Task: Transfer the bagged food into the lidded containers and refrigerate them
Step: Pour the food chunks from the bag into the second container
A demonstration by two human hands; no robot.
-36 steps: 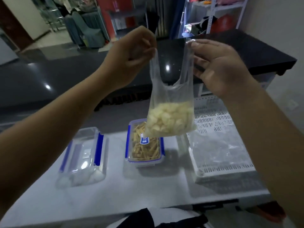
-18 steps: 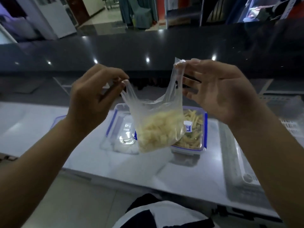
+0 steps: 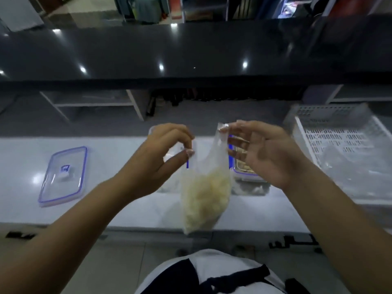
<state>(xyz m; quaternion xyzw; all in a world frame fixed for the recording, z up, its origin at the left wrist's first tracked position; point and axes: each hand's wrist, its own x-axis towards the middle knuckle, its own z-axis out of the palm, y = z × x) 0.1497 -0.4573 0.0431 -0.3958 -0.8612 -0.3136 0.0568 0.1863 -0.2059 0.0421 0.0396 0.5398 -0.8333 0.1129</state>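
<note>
Above the bench [image 3: 110, 209] edge | left hand [image 3: 161, 158] and right hand [image 3: 263, 153] each pinch a top corner of the bag [image 3: 204, 192] of pale food, hanging between them | step: opening bag, judged | next: tip into container hidden behind left hand | filled container [image 3: 244, 169] behind, loose lid [image 3: 63, 176] far left

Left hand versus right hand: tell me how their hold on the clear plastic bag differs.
The left hand pinches the clear plastic bag of pale yellow food pieces with its fingers curled in a tight grip; the right hand pinches it at the fingertips, remaining fingers spread and palm open to the camera. The left hand holds its edge lower, the right hand higher. Both hold the bag's mouth, keeping it hanging in front of the white counter.
</note>
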